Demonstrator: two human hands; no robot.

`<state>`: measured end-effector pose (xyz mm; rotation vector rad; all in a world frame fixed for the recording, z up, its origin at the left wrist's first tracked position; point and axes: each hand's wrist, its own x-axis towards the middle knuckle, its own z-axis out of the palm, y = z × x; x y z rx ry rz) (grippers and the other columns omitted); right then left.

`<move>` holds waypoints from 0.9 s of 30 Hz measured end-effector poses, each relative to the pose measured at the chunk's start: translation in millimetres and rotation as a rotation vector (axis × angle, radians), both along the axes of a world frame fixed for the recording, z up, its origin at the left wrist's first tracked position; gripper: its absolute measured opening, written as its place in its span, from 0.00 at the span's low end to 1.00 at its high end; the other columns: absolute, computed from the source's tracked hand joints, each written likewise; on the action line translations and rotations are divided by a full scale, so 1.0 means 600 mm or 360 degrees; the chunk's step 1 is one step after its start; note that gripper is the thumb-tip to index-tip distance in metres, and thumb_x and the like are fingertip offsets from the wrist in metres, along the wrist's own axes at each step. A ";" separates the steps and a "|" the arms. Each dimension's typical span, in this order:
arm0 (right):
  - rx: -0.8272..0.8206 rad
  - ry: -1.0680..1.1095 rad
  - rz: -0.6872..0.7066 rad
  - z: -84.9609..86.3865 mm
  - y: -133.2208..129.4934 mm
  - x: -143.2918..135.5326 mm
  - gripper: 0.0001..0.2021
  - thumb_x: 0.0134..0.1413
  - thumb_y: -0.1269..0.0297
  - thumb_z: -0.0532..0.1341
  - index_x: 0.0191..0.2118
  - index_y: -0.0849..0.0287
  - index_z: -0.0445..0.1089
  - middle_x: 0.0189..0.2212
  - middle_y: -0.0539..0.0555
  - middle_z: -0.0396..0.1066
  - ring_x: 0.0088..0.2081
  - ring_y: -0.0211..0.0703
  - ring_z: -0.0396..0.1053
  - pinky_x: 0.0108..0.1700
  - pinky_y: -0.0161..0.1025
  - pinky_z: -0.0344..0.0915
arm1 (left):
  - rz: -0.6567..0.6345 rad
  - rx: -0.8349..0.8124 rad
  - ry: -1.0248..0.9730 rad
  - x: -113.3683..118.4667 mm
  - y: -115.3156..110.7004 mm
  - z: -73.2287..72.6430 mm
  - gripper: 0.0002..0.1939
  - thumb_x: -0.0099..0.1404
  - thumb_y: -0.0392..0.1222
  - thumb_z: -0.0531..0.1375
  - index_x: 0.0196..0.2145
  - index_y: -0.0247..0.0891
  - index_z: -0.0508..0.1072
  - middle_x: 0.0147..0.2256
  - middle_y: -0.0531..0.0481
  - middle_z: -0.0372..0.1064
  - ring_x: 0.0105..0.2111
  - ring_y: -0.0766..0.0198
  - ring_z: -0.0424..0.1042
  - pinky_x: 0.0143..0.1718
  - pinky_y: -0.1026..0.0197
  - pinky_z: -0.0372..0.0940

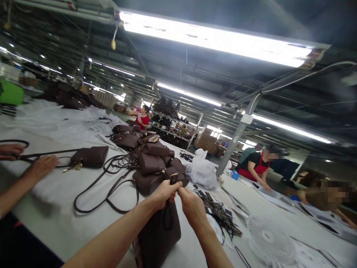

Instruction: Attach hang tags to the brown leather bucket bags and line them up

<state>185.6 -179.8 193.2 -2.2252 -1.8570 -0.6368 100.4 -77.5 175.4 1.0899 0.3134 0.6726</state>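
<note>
A dark brown handbag (160,236) lies on the table right in front of me, partly covered by my forearms. Above its top, my left hand (164,193) pinches a brown strap (173,179) close to its gold buckle. My right hand (191,203) meets it there, fingers closed at the strap's end; the exact grip of the fingertips is hidden. A loop of strap hangs below both hands against the bag. Just beyond lies a pile of similar brown bags (152,162), with long straps (108,197) trailing to the left.
At left, a co-worker's hands (43,167) touch the strap of another brown bag (90,156). To the right are black tags with cords (220,212), a white plastic bag (202,169) and a white fan (269,238). A person in a red apron (258,167) works across the table.
</note>
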 end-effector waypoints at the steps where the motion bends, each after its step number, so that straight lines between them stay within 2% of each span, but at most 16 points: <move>1: -0.0022 -0.0009 -0.0006 0.002 0.005 -0.007 0.13 0.61 0.75 0.49 0.42 0.55 0.69 0.34 0.53 0.72 0.31 0.39 0.71 0.27 0.32 0.55 | 0.0012 -0.0015 0.0001 0.002 0.000 0.000 0.22 0.49 0.52 0.70 0.24 0.37 0.61 0.14 0.64 0.51 0.13 0.76 0.48 0.14 0.68 0.44; 4: -0.0014 0.0096 0.0065 -0.002 0.009 -0.009 0.14 0.61 0.74 0.48 0.43 0.56 0.69 0.36 0.54 0.72 0.33 0.41 0.71 0.30 0.33 0.57 | 0.0028 -0.0105 0.0026 0.003 0.013 -0.002 0.18 0.54 0.46 0.68 0.23 0.37 0.62 0.13 0.62 0.53 0.12 0.75 0.49 0.13 0.69 0.45; 7: 0.0065 0.0387 0.0264 -0.027 -0.006 0.006 0.16 0.59 0.74 0.47 0.48 0.58 0.67 0.35 0.55 0.73 0.36 0.43 0.71 0.35 0.35 0.61 | 0.0102 -0.0272 0.0049 -0.005 0.048 -0.002 0.15 0.63 0.44 0.61 0.24 0.35 0.63 0.17 0.57 0.60 0.13 0.74 0.54 0.14 0.70 0.49; 9: 0.0051 0.0589 0.0341 -0.049 -0.030 0.025 0.14 0.59 0.72 0.46 0.44 0.58 0.67 0.30 0.53 0.73 0.33 0.43 0.70 0.36 0.36 0.62 | 0.0173 -0.0383 0.0050 -0.023 0.084 0.002 0.15 0.68 0.44 0.55 0.26 0.35 0.62 0.19 0.54 0.64 0.14 0.73 0.59 0.16 0.70 0.54; 11: -0.0010 0.0756 0.0306 -0.064 -0.060 0.048 0.12 0.61 0.66 0.46 0.36 0.57 0.66 0.25 0.51 0.71 0.28 0.42 0.69 0.33 0.37 0.63 | 0.0234 -0.0443 0.0022 -0.046 0.119 0.006 0.16 0.71 0.44 0.50 0.26 0.36 0.61 0.20 0.53 0.64 0.16 0.71 0.62 0.18 0.68 0.59; 14: -0.0012 0.0851 0.0205 -0.059 -0.091 0.075 0.13 0.62 0.59 0.46 0.31 0.56 0.63 0.24 0.51 0.70 0.26 0.41 0.67 0.30 0.36 0.61 | 0.0266 -0.0415 -0.0049 -0.070 0.140 0.010 0.16 0.72 0.42 0.49 0.26 0.37 0.57 0.19 0.57 0.61 0.14 0.75 0.58 0.19 0.70 0.59; 17: 0.0020 0.0662 0.0233 -0.028 -0.083 0.074 0.14 0.62 0.58 0.48 0.29 0.56 0.63 0.25 0.51 0.69 0.28 0.42 0.66 0.32 0.36 0.60 | 0.0088 -0.0274 -0.0034 -0.062 0.106 0.012 0.12 0.69 0.39 0.55 0.27 0.37 0.60 0.20 0.56 0.64 0.13 0.77 0.53 0.17 0.71 0.54; 20: 0.0007 0.0399 0.0250 0.005 -0.050 0.056 0.16 0.63 0.59 0.48 0.27 0.57 0.63 0.26 0.53 0.69 0.30 0.42 0.66 0.34 0.36 0.57 | -0.0225 -0.0096 0.0067 -0.040 0.051 0.015 0.10 0.61 0.38 0.63 0.29 0.35 0.64 0.23 0.48 0.72 0.13 0.75 0.54 0.16 0.70 0.52; 23: 0.0036 0.0206 0.0145 0.024 -0.022 0.045 0.16 0.64 0.59 0.49 0.27 0.57 0.65 0.26 0.52 0.69 0.30 0.41 0.67 0.32 0.35 0.54 | -0.0570 0.0101 0.0175 -0.026 0.017 0.016 0.12 0.58 0.44 0.65 0.31 0.34 0.67 0.26 0.44 0.75 0.14 0.74 0.54 0.16 0.69 0.51; 25: 0.0049 0.0130 0.0090 0.033 -0.014 0.045 0.15 0.64 0.60 0.50 0.27 0.57 0.66 0.26 0.52 0.70 0.29 0.41 0.67 0.31 0.35 0.52 | -0.0704 0.0156 0.0221 -0.023 0.009 0.016 0.14 0.58 0.48 0.64 0.32 0.36 0.67 0.24 0.48 0.73 0.14 0.74 0.53 0.17 0.68 0.52; 27: 0.0055 0.0109 0.0063 0.047 -0.015 0.049 0.15 0.64 0.60 0.51 0.28 0.57 0.67 0.27 0.53 0.71 0.29 0.41 0.67 0.30 0.35 0.52 | -0.0674 0.0166 0.0279 -0.024 0.007 0.018 0.15 0.55 0.49 0.66 0.29 0.37 0.66 0.21 0.54 0.68 0.14 0.74 0.52 0.17 0.67 0.51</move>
